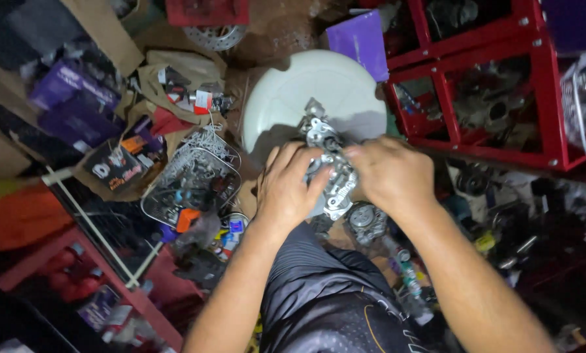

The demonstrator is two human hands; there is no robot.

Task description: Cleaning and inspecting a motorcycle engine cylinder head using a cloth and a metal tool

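Hands first, as I see them from the head camera: my left hand is wrapped around the left side of a silver metal engine part, fingers curled over its top and thumb pressed against its face, so it is clamped on the part. My right hand grips the same part from the right, fingers closed over its upper edge, knuckles toward the camera. The part sits between both hands, held up above my lap and just in front of a round white plate that lies on the ground beyond it. Directly below the part, near my knee, lies a smaller round grey metal piece. To my left stands a wire basket filled with small dark parts, with an orange item at its near edge. Cardboard boxes and purple packets are piled further left. To my right stands a red metal rack with dark machine parts in its compartments. A purple sheet leans by the rack's left post. My dark shorts fill the bottom of the view.
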